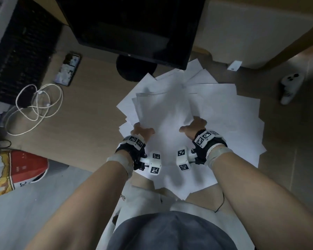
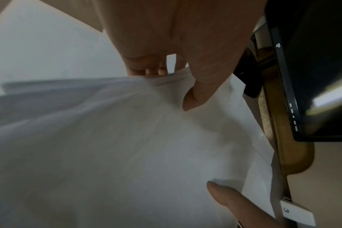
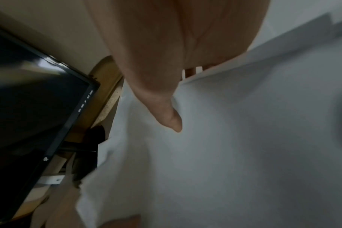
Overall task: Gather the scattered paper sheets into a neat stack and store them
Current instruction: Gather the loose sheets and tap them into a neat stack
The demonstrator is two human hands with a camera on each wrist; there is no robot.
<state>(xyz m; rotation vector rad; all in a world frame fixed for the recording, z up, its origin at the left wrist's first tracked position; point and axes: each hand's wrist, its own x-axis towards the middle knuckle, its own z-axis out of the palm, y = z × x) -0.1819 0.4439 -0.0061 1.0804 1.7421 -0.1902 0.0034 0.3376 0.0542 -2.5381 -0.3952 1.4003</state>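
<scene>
I have both hands on a small bundle of paper sheets [image 1: 163, 109], lifted off the rest of the scattered sheets [image 1: 233, 123] that fan out over the surface [image 1: 83, 123] in front of me. My left hand [image 1: 142, 131] pinches the bundle's near-left edge, thumb on top and fingers [image 2: 146, 69] curled beneath; my right hand [image 1: 194, 126] pinches the near-right edge the same way, thumb [image 3: 172, 118] pressing the top sheet. The bundle runs away from me, its long axis pointing far, its far corners uneven. Most loose sheets lie to the right and far right, so I judge my right hand is nearer to them; a few corners poke out at the near left under my left hand.

Just beyond the pile stands the monitor [image 1: 134, 27], its base [image 1: 132, 69] touching or overlapped by the far sheets, which I think limits any sweep farther out. A phone [image 1: 67, 69] and coiled white cable [image 1: 36, 105] lie well left; a white controller [image 1: 289, 87] sits far right, apart from the sheets.
</scene>
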